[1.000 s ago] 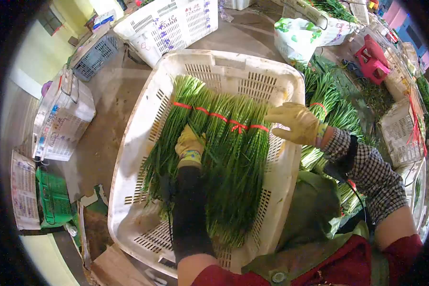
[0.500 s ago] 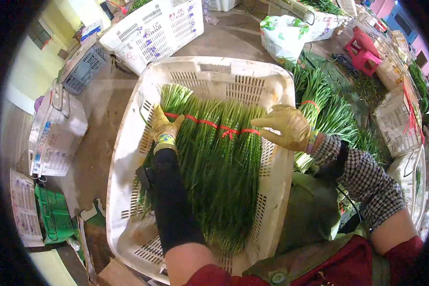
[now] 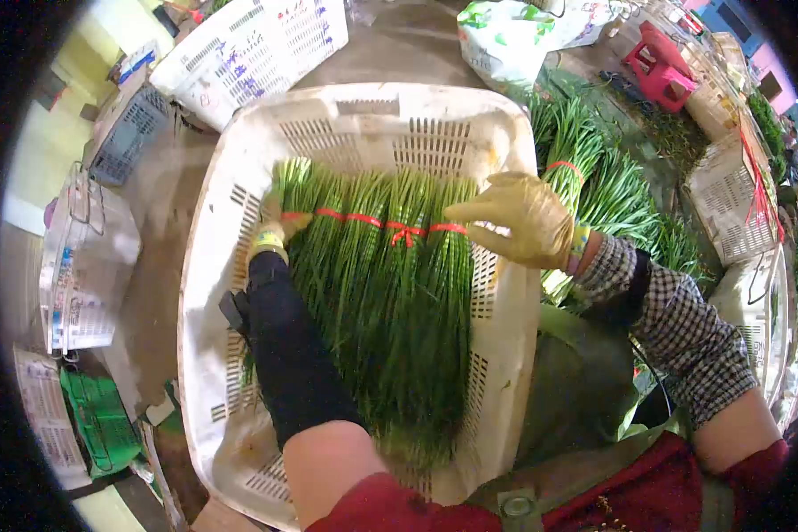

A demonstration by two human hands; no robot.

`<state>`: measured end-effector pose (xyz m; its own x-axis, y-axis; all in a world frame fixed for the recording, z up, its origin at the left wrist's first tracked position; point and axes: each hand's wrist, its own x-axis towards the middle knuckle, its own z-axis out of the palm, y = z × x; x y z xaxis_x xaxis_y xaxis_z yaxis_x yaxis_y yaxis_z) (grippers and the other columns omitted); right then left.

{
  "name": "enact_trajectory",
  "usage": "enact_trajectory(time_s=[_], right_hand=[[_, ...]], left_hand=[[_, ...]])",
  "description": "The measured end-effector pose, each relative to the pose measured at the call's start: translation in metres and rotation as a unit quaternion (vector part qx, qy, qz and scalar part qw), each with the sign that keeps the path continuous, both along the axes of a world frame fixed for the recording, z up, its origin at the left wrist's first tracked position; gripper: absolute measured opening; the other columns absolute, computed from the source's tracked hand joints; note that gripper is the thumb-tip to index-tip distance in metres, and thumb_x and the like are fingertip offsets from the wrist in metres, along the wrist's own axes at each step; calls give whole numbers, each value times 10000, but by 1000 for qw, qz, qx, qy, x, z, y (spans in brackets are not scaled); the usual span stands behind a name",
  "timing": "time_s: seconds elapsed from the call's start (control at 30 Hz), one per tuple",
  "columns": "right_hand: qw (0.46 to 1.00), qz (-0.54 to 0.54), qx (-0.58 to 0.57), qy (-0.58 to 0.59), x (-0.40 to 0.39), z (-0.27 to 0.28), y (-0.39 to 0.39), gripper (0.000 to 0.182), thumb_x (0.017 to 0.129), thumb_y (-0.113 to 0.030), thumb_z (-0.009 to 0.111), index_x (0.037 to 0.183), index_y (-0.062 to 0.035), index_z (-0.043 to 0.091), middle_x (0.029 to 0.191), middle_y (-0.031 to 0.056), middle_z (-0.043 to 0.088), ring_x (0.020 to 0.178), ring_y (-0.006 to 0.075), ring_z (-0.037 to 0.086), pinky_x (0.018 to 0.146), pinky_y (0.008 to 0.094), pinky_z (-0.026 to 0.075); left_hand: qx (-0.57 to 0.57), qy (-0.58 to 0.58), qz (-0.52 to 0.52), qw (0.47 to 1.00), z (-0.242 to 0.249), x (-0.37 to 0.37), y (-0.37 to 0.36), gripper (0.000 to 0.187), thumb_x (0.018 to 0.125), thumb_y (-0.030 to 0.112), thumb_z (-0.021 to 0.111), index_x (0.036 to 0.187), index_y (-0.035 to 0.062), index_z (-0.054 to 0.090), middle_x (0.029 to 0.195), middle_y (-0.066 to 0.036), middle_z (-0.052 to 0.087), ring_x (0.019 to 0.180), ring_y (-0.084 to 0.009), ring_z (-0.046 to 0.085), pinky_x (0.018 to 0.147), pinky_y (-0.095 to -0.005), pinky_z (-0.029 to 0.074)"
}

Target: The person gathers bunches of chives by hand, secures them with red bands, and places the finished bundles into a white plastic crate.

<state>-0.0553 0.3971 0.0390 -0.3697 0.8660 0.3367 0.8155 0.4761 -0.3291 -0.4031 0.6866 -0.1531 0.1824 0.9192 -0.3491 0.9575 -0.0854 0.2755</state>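
Note:
Bundles of long green garlic chives (image 3: 372,301) lie side by side in a large white plastic crate (image 3: 208,293), pale cut ends toward the far wall. Red ties (image 3: 363,219) cross them near those ends. My left hand (image 3: 273,229), in a yellowish glove, is against the left side of the leftmost bundle, thumb over its top near the tie. Its fingers are apart but partly blurred beside the crate wall. My right hand (image 3: 528,222), gloved alike, hovers over the crate's right side, thumb and fingers apart, fingertips close to the rightmost bundle's tie. Nothing shows in it.
More tied chives (image 3: 572,168) lie on the floor outside the crate to the right. A white-and-green bag (image 3: 505,49) and a red stool (image 3: 661,71) stand farther back. Other crates (image 3: 89,257) line the left, with a green basket (image 3: 102,421) nearer me.
The view has shifted, so the crate appears farther left and slightly higher. My left hand has slid down between the bundle's left side and the crate wall. My right hand keeps nearly the same pose.

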Motion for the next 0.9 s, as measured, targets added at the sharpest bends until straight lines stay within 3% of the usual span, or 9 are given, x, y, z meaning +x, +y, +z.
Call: enact_trajectory(time_s=[0.3,0.33,0.4,0.53,0.63,0.7,0.77,0.8,0.9], right_hand=[[999,11,35,27,2,3,-2,197,822,-201,631,980,-89,672,724,112,612,712,332,594,647,456,472],[999,12,31,27,3,3,-2,198,822,-201,629,979,-87,671,721,113,610,712,331,594,646,456,471],[996,17,58,69,0,-2,-1,195,827,-211,620,979,-99,670,720,119,609,705,333,591,651,465,468],[996,-13,-83,-11,-4,22,-5,261,889,-233,588,1097,-100,672,864,133,688,794,314,640,923,450,456],[998,-14,-55,-9,-5,17,-5,268,902,-249,575,1109,-107,671,904,121,698,823,304,650,985,449,432],[998,-22,-64,-8,-5,18,-6,250,888,-244,579,1082,-118,674,883,112,684,810,301,641,889,452,449],[999,-8,-13,29,-3,8,-4,216,845,-238,603,1017,-133,681,786,112,648,772,314,616,688,444,495],[1000,-6,-4,30,-2,6,-3,214,846,-240,604,1009,-125,683,800,111,655,772,319,615,689,444,496],[999,4,0,38,-3,8,-4,212,843,-233,610,1007,-121,685,822,111,666,775,329,615,701,446,497]], left_hand=[[142,-38,10,989,32,-7,-94,866,825,592,568,1468,80,297,1458,-217,385,1289,-388,443,1058,-469,360],[-27,112,64,991,54,-7,-94,887,826,636,529,1477,87,279,1480,-208,355,1313,-394,415,1079,-491,327],[-17,237,15,971,22,-40,-90,827,824,662,511,1424,104,399,1439,-201,418,1310,-393,420,1088,-492,313],[-17,228,-157,961,163,-18,-163,690,858,618,504,1338,123,526,1331,-191,534,1236,-341,507,1028,-475,387],[2,112,-115,987,226,37,-188,665,877,569,514,1372,125,485,1376,-171,496,1272,-351,462,1043,-445,385],[184,33,-149,971,171,47,-163,597,871,489,541,1357,146,492,1296,-130,564,1144,-314,561,957,-466,449],[297,57,-123,945,122,68,-121,641,882,468,532,1430,165,392,1452,-116,408,1312,-307,407,1038,-493,377],[299,68,-128,943,88,67,-94,725,876,484,535,1487,188,279,1550,-85,229,1416,-323,219,1107,-517,276],[235,121,-67,962,36,71,-64,833,846,494,559,1517,178,180,1572,-130,165,1417,-366,230,1109,-539,274]])
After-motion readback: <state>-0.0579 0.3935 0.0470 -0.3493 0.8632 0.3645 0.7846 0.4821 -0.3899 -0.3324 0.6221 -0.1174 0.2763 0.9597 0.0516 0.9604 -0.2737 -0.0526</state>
